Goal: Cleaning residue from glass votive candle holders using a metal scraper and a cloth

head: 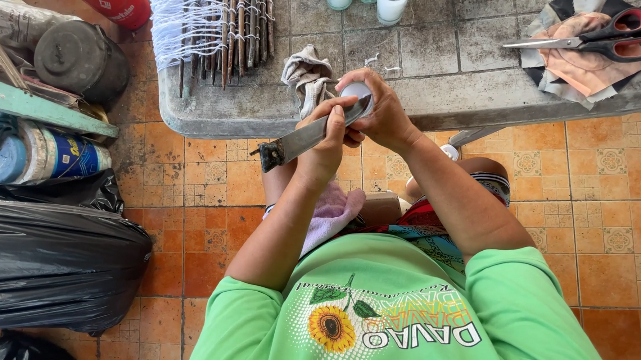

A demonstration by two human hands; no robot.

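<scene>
My left hand (329,141) grips the flat grey metal scraper (309,135); my right hand (381,111) clasps a small white candle (356,92). Trimming appears underway, unfinished.

Bright, even daylight, soft shadows, sharp focus, slight wide-angle bending at edges.

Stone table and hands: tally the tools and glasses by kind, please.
Scissors, red-handled, on cloth scraps: 1
Flat metal blade, gripped by the left hand, with the right hand at its upper end: 1
White-filled glasses at the table far edge: 3
Total: 5
</scene>
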